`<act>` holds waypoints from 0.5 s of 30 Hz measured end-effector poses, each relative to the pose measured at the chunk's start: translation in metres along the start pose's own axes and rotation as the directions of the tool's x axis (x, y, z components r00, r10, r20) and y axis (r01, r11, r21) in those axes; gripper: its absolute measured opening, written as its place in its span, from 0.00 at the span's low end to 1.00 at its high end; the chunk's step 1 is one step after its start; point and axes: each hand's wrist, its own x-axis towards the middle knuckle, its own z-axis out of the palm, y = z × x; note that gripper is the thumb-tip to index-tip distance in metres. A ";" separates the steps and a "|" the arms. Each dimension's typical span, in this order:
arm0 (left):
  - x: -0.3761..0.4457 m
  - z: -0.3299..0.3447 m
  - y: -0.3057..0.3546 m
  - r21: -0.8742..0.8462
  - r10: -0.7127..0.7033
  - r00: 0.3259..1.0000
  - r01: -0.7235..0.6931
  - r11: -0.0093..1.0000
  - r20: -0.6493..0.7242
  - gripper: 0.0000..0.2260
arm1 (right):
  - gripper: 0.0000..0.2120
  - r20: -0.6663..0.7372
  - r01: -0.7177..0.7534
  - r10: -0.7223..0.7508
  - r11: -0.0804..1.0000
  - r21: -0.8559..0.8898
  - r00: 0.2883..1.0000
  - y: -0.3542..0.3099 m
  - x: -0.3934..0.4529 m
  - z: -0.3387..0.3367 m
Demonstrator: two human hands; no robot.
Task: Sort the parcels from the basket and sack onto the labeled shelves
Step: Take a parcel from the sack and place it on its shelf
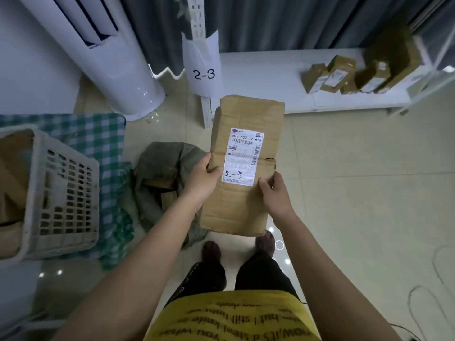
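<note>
I am holding a long, creased cardboard parcel (246,166) out in front of me above the tiled floor (357,180), one hand on each long side. My left hand (203,177) grips the left edge, thumb laid on the top face just beside the white shipping label (242,157); my right hand (275,193) grips the right edge lower down, thumb curled onto the top. The hands are apart, both clamped on the parcel. The label carries printed barcodes and a handwritten "2-3" near its bottom. Beyond the parcel's far end a white paper sign (203,67) reading "2-3" is wrapped round a shelf upright. To the right of that runs a low white shelf (270,77) with a cluster of small brown parcels (357,75) at its far right end. On my left a white plastic basket (61,193) rests on green checked cloth (108,134), cardboard showing inside it. Between the basket and my feet lies an open grey-green sack (162,173) with brown boxes visible in its mouth.
</note>
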 end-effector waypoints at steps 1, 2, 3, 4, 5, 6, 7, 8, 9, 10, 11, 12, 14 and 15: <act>0.000 0.009 0.006 0.007 0.006 1.000 -0.006 1.000 0.006 0.24 | 0.11 -0.009 -0.005 0.005 1.000 0.025 1.000 0.000 0.001 -0.010; 0.000 0.018 0.011 0.011 0.004 1.000 -0.004 1.000 0.011 0.27 | 0.13 -0.015 -0.013 0.014 0.999 0.045 1.000 0.001 0.002 -0.019; 0.001 0.028 0.016 0.010 -0.002 1.000 0.002 1.000 0.020 0.29 | 0.14 -0.017 -0.022 0.023 0.998 0.059 1.000 0.002 0.004 -0.030; 0.002 0.040 0.021 0.006 -0.012 1.000 0.011 1.000 0.028 0.30 | 0.15 -0.020 -0.031 0.032 0.997 0.069 0.999 0.003 0.007 -0.042; 0.003 0.053 0.026 -0.001 -0.021 0.999 0.021 1.000 0.034 0.29 | 0.16 -0.023 -0.038 0.040 0.996 0.079 0.999 0.004 0.010 -0.054; 0.002 0.067 0.033 -0.010 -0.021 0.999 0.021 1.000 0.040 0.28 | 0.16 -0.025 -0.045 0.047 0.995 0.085 0.999 0.006 0.015 -0.068; 0.003 0.082 0.039 -0.015 -0.020 0.999 0.021 1.000 0.043 0.27 | 0.15 -0.027 -0.047 0.050 0.995 0.088 0.998 0.007 0.019 -0.083; 0.003 0.099 0.047 -0.017 -0.015 0.999 0.015 1.000 0.044 0.26 | 0.15 -0.027 -0.046 0.048 0.995 0.086 0.998 0.009 0.024 -0.100; 0.003 0.116 0.057 -0.019 -0.009 0.999 0.009 1.000 0.041 0.25 | 0.15 -0.027 -0.040 0.043 0.996 0.082 0.999 0.010 0.030 -0.118; 0.003 0.135 0.066 -0.023 0.000 0.999 0.000 1.000 0.036 0.23 | 0.15 -0.025 -0.036 0.038 0.996 0.077 0.999 0.010 0.036 -0.137; 0.004 0.154 0.076 -0.038 0.010 0.999 -0.009 0.999 0.032 0.22 | 0.15 -0.023 -0.031 0.033 0.997 0.070 0.999 0.010 0.042 -0.157; 0.004 0.174 0.086 -0.055 0.018 0.999 -0.016 0.998 0.032 0.20 | 0.15 -0.023 -0.023 0.024 0.998 0.060 0.999 0.010 0.048 -0.178; 0.004 0.211 0.107 -0.075 0.045 0.998 -0.041 0.996 0.045 0.18 | 0.15 -0.040 0.000 0.002 0.999 0.041 0.999 0.010 0.060 -0.218; 0.005 0.228 0.117 -0.077 0.055 0.997 -0.051 0.996 0.054 0.17 | 0.15 -0.050 0.009 -0.007 0.999 0.031 0.999 0.010 0.066 -0.237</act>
